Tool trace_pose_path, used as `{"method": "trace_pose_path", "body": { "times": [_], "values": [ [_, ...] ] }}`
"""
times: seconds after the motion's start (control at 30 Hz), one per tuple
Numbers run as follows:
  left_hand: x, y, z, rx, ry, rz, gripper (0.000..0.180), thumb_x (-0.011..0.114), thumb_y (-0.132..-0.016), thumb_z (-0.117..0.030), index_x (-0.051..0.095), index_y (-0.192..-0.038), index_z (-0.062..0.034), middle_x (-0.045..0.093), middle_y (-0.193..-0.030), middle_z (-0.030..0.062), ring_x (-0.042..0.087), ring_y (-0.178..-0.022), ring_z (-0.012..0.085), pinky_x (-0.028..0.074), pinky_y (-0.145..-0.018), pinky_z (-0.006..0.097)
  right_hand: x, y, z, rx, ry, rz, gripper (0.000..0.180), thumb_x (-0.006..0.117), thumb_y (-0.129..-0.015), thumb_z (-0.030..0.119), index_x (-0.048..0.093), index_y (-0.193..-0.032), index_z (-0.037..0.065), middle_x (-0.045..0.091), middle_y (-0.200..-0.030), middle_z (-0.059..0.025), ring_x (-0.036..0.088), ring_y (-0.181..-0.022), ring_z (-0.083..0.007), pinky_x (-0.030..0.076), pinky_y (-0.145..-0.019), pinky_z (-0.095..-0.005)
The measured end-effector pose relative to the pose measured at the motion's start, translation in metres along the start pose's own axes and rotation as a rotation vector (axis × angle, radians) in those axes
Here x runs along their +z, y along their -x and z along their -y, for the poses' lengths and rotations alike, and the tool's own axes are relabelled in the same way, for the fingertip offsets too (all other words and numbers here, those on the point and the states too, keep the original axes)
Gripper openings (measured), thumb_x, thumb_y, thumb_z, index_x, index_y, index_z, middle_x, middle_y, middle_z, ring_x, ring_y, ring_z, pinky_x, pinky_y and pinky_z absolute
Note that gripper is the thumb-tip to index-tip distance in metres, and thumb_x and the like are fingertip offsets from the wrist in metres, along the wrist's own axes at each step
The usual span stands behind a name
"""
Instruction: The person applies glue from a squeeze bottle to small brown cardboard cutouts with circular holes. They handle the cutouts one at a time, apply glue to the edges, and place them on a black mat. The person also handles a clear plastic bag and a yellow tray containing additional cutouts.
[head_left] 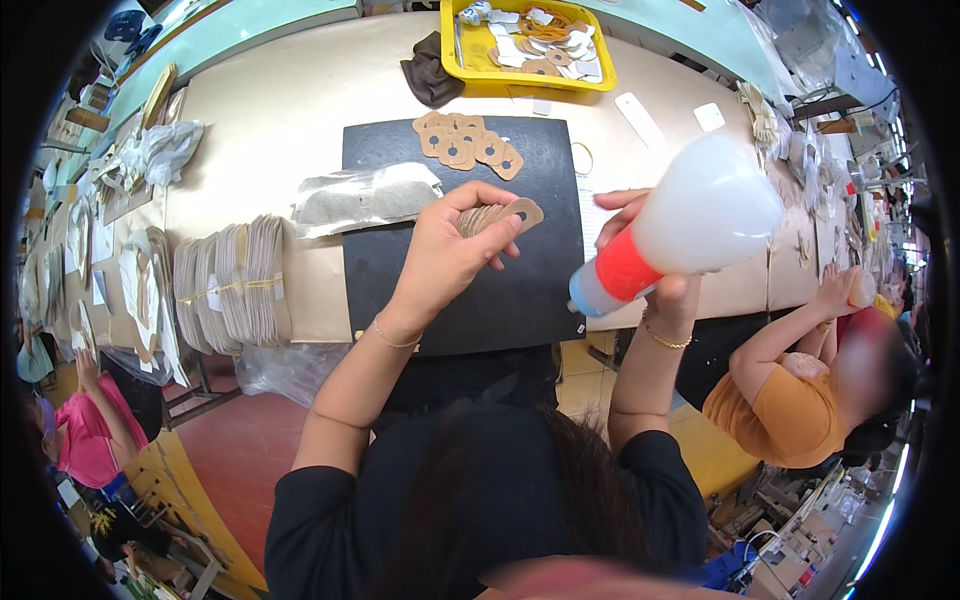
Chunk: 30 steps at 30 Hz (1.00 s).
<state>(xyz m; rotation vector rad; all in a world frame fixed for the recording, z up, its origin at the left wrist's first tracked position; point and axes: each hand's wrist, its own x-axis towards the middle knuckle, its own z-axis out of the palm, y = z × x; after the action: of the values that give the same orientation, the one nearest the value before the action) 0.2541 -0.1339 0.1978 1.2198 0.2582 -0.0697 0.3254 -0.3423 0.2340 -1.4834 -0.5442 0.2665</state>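
My left hand is closed around a fanned stack of small tan tabs. The outermost tab sticks out past the fingertips and shows a dark keyhole-shaped opening. In my right hand is a big translucent white squeeze bottle with a red band and a light blue end, tilted so that this end points down and left. Both hands are above a black mat. Similar tan tabs lie overlapping at the mat's far edge. A shiny silver-grey sheet overlaps the mat's left side.
A yellow tray of cut pieces and rubber bands stands at the far side, beside a dark cloth. Left of the mat sit tied bundles of tan pieces. White pieces lie far right. Co-workers sit at right and left.
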Motion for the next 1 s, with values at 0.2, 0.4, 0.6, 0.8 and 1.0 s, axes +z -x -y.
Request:
{"method": "trace_pose_path", "body": {
  "times": [0.2,0.4,0.6,0.8,1.0],
  "values": [
    [0.002,-0.003,0.004,-0.104,0.333,0.024,0.024,0.066,-0.082,-0.006,0.053,-0.102,-0.0018,0.062,-0.085,0.0093,0.063,-0.061,0.0142,0.049,-0.047,0.021,0.003,-0.010,-0.013,-0.335,-0.223,-0.453,0.097,0.059,-0.058,0.077,0.046,-0.115,-0.001,0.062,-0.102,-0.0162,0.065,-0.089,-0.0302,0.054,-0.080,-0.0443],
    [0.005,0.001,-0.006,-0.087,0.190,0.028,0.019,0.064,-0.084,-0.007,0.055,-0.098,0.0022,0.062,-0.079,0.0085,0.064,-0.060,0.0161,0.050,-0.049,0.022,0.002,-0.025,-0.017,-0.325,-0.567,-0.500,0.077,0.051,-0.076,0.071,0.051,-0.109,0.001,0.064,-0.095,-0.0125,0.066,-0.087,-0.0270,0.054,-0.082,-0.0439],
    [0.019,0.010,-0.020,-0.020,0.243,0.036,0.015,0.063,-0.085,-0.007,0.058,-0.094,0.0038,0.064,-0.077,0.0105,0.067,-0.064,0.0199,0.055,-0.056,0.025,0.001,-0.042,-0.020,-0.187,-0.646,-0.715,0.069,0.051,-0.080,0.068,0.057,-0.098,0.002,0.063,-0.084,-0.0097,0.064,-0.079,-0.0228,0.055,-0.073,-0.0350],
    [0.026,0.012,-0.027,0.015,0.170,0.069,0.013,0.064,-0.085,-0.006,0.059,-0.093,0.0032,0.064,-0.078,0.0111,0.067,-0.066,0.0182,0.055,-0.058,0.024,-0.003,-0.043,-0.018,-0.172,-0.700,-0.646,0.063,0.052,-0.081,0.065,0.055,-0.100,0.005,0.063,-0.083,-0.0081,0.065,-0.074,-0.0207,0.057,-0.071,-0.0365],
    [0.028,0.013,-0.030,0.013,0.147,0.066,0.013,0.064,-0.085,-0.006,0.059,-0.092,0.0028,0.064,-0.076,0.0099,0.065,-0.063,0.0143,0.053,-0.056,0.022,-0.007,-0.043,-0.015,-0.204,-0.680,-0.664,0.062,0.052,-0.082,0.065,0.054,-0.101,0.005,0.064,-0.083,-0.0073,0.065,-0.072,-0.0194,0.057,-0.070,-0.0368]
  ]
}}
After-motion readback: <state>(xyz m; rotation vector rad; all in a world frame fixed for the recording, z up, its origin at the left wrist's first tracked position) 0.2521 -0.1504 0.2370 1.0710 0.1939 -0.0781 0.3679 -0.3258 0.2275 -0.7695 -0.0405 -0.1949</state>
